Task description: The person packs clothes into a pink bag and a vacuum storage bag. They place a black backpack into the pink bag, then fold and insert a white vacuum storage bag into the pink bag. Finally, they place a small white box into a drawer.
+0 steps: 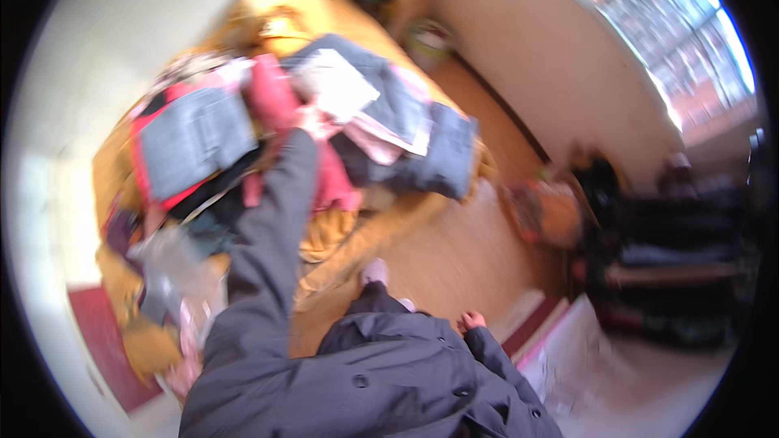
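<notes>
My left hand (319, 121) reaches over a bed heaped with clothes and touches the near edge of a white folded cloth (338, 85); blur hides whether its fingers grip it. Under and beside that hand runs a pink-red garment (274, 91). Folded grey-blue jeans (198, 140) lie to its left on a red garment. On the right are a dark grey garment (389, 91), a pale pink cloth (371, 140) and folded dark blue jeans (447, 152). Low by my coat hangs my right hand (471, 320), its fingers curled, with nothing visible in it.
A mustard bedspread (389, 219) covers the bed. Clear plastic bags (176, 267) lie at its left side. Beyond the bed is a bin (429, 39) by the wall. Right of the wooden floor (444, 249) stand an orange bag (548, 213) and a dark stack (675, 255). A window is upper right.
</notes>
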Demonstrator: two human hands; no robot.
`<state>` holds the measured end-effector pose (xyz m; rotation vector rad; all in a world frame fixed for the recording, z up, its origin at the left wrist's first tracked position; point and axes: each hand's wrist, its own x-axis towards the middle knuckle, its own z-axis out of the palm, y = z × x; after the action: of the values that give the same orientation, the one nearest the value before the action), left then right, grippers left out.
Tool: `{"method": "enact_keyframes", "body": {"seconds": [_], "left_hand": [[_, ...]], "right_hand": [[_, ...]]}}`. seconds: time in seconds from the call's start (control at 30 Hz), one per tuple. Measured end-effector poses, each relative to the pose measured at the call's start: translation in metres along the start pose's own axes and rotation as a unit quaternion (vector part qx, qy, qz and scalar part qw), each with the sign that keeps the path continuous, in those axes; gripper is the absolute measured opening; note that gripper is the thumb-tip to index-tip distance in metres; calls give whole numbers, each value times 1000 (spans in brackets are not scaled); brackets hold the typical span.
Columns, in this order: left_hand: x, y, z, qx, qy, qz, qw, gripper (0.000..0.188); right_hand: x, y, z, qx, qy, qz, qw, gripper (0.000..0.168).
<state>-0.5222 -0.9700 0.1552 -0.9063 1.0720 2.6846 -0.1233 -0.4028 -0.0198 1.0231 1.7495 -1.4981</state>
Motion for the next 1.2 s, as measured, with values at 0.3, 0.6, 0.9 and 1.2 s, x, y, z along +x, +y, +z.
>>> {"method": "enact_keyframes", "body": {"seconds": [0.3, 0.6, 0.9, 1.2], "left_hand": [[94, 52, -75, 236, 142, 18, 961, 56], [63, 62, -77, 93, -46, -20, 994, 46], [-124, -141, 42, 141, -168, -80, 972, 35], [-201, -281, 64, 279, -318, -181, 888, 46]], "right_hand": [[-57, -10, 48, -182, 79, 15, 980, 30], [-65, 21, 61, -114, 121, 32, 986, 28], [-54, -76, 55, 137, 34, -81, 987, 35], [-103, -207, 79, 127, -35, -307, 942, 48]]}}
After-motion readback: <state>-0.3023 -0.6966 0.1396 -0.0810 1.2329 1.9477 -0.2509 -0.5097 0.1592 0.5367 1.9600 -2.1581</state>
